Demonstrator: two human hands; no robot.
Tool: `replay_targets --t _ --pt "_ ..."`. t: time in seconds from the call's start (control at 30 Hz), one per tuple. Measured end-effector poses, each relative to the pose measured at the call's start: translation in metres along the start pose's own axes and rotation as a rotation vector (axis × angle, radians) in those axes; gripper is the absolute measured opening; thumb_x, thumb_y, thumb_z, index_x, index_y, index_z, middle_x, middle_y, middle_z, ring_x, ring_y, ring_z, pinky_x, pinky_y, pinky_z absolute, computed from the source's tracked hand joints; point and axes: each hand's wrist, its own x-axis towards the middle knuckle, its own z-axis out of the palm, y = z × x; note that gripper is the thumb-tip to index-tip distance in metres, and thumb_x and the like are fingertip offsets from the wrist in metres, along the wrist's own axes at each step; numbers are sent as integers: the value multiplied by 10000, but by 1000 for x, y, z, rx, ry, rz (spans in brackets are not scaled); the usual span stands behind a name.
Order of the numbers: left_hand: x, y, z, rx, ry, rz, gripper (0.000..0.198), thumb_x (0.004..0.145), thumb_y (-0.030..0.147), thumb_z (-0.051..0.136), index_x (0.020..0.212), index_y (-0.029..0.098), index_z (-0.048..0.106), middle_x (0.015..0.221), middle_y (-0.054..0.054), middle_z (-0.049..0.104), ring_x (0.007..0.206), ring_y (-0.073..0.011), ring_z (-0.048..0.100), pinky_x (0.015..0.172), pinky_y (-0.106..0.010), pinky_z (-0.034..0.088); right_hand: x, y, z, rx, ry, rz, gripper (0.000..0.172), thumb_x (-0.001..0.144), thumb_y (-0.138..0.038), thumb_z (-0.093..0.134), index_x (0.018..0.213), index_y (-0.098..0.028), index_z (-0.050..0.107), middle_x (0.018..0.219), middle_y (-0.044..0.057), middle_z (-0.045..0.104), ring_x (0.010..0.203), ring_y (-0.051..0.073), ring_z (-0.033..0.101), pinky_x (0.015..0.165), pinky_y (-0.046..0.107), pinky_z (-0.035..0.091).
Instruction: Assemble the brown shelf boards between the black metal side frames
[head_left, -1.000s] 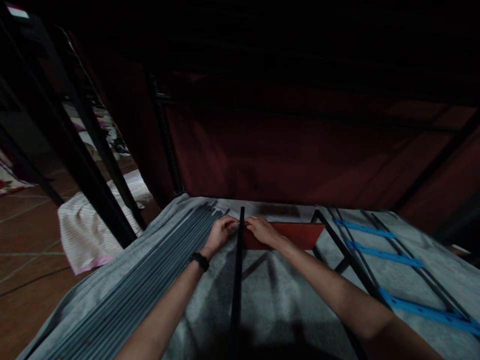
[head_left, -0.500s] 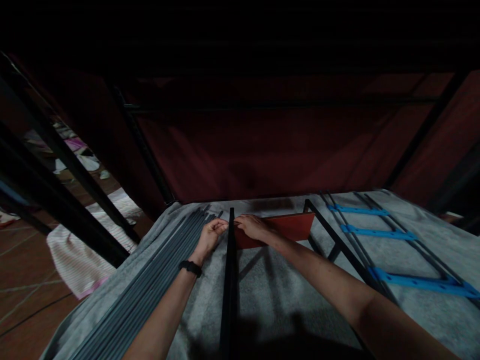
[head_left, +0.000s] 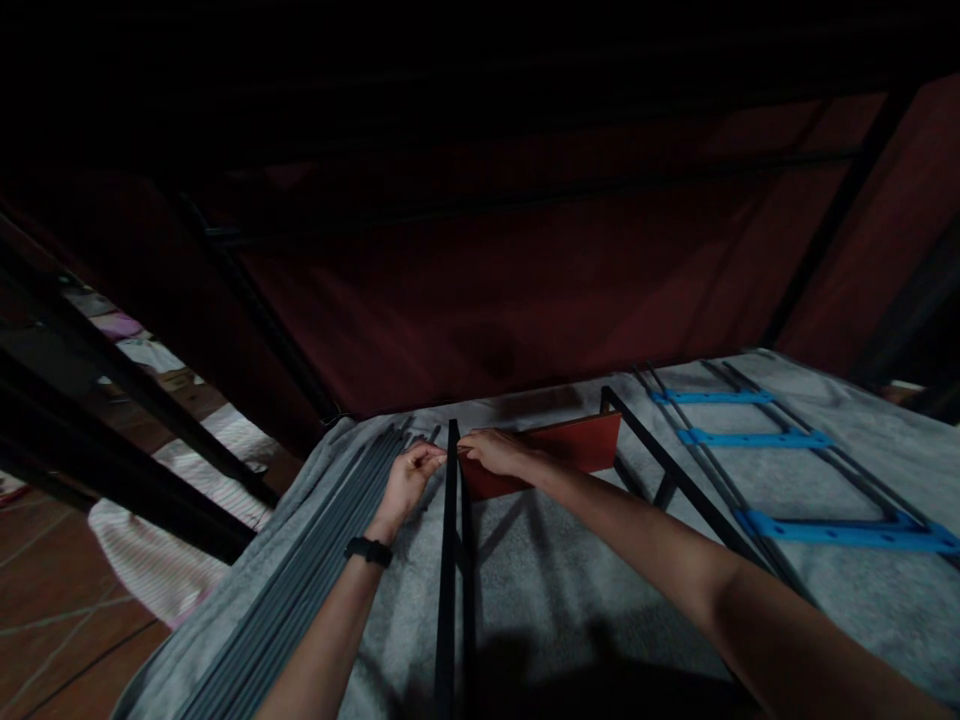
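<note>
A black metal frame (head_left: 448, 560) stands on a grey blanket, with a reddish-brown board (head_left: 577, 447) set across between its two side bars. At the outer face of the left bar, close to its far end, my left hand (head_left: 409, 480) has thumb and finger pinched together; what they hold is too small to name. On the inner side of that bar, my right hand (head_left: 493, 452) is closed at the board's left end, its fingertips against the bar. Whatever lies under those fingers is hidden. A black band (head_left: 368, 551) circles my left wrist.
Several grey rods (head_left: 315, 560) lie bundled left of the frame on the blanket (head_left: 570, 600). To the right are dark rods joined by blue crosspieces (head_left: 847, 533). A dark red curtain (head_left: 487, 300) hangs behind. Black posts and a striped cloth (head_left: 161, 550) are at left.
My view has tilted and shifted slightly. Both hands stay at the same bar, the left still pinching and the right still at the board's end.
</note>
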Motion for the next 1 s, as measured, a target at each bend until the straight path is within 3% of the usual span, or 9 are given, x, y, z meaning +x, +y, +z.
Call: replay_targets --t 0.3,0.63,1.0 --pt "-1 3 4 24 36 -2 175 738 347 694 736 173 713 730 -23 645 717 -166 593 672 -268 457 5 9 8 37 5 -5 248 878 -152 541 1065 -215 691 1099 48 703 1012 190 636 842 260 438" --pt "-6 -6 11 -175 79 -169 220 679 353 744 771 155 717 662 -7 625 609 -126 519 593 -243 408 -1 7 0 53 -25 -18 301 876 -160 551 1132 -226 694 1088 45 706 997 189 632 819 243 428" --pt "-4 -6 11 -84 87 -24 149 704 325 725 729 179 735 736 -43 660 708 -173 588 648 -273 446 -4 5 1 108 6 -25 297 860 -131 535 1084 -207 714 1114 61 700 1004 186 625 856 259 424"
